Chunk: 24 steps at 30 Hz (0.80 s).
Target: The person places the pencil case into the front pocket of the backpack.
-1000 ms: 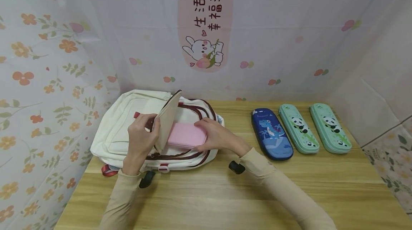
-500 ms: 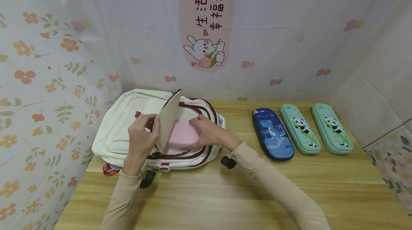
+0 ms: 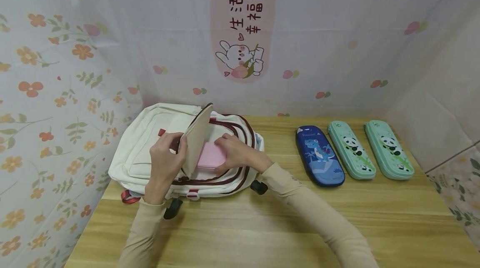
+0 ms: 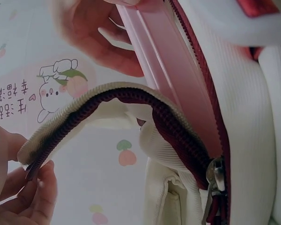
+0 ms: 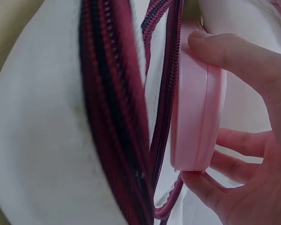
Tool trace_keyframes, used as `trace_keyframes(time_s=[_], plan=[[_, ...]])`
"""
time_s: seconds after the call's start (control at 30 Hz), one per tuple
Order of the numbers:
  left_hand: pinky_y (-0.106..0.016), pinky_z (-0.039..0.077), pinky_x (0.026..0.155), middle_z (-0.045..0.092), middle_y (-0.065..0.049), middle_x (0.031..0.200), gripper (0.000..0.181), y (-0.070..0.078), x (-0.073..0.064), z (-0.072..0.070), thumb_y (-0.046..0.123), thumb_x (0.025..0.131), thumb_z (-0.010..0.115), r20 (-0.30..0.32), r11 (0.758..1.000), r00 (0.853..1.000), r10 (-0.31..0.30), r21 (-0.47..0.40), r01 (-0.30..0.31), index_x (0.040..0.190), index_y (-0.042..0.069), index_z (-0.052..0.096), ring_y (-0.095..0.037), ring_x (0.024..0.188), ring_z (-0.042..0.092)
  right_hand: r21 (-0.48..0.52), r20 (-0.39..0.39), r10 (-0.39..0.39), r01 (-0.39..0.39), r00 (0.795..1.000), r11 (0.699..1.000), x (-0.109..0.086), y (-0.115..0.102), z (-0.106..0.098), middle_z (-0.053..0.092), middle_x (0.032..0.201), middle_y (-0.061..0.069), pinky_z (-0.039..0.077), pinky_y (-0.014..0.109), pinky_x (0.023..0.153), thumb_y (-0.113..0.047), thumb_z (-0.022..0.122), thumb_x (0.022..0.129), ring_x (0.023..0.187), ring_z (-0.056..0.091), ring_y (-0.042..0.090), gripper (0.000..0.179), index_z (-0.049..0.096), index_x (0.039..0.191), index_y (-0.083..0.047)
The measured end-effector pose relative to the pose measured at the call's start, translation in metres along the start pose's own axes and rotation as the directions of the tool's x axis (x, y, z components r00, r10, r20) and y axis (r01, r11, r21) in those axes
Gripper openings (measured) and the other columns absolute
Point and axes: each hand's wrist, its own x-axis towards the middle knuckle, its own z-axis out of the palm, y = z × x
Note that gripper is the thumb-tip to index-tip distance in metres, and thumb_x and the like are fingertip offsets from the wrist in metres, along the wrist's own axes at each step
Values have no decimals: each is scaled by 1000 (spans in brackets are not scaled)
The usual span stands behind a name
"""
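Where the backpack (image 3: pixel 176 122) gapes, a pink case (image 3: pixel 211 155) sits partly inside.

Smooth plastic on the pink case (image 5: pixel 194 112), matt ribbed cloth on the bag (image 4: pixel 250 112), metal glinting at the slider (image 4: pixel 218 174), glossy wood grain running across the table (image 3: pixel 232 234)!

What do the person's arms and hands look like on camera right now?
Both the left hand and the right hand are bare, with no gloves showing. The left sleeve and right sleeve are long, beige and fairly close-fitting, ending at the wrists. A small black piece shows by the left wrist, a similar one by the right. No cables are visible.
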Motion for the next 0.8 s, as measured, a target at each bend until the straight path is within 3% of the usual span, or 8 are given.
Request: trace_keyframes(time_s=[0.6, 0.8], plan=[[-20, 52, 55, 68, -15, 72, 7, -4, -4, 2, -1, 86, 68, -36, 999, 999, -30, -15, 30, 88, -6, 73, -23, 54, 64, 16, 29, 11, -12, 1000, 1000, 18, -9, 19, 58, 124, 15, 52, 34, 96, -37, 91, 72, 107, 58, 25, 85, 54, 138, 2], [-16, 50, 56, 69, -15, 73, 7, -2, -6, 2, -2, 86, 68, -35, 999, 998, -45, -11, 45, 88, -6, 73, -23, 55, 65, 15, 53, 18, -19, 998, 1000, 16, -9, 26, 57, 130, 15, 49, 35, 103, -39, 90, 74, 115, 58, 27, 87, 51, 141, 2]])
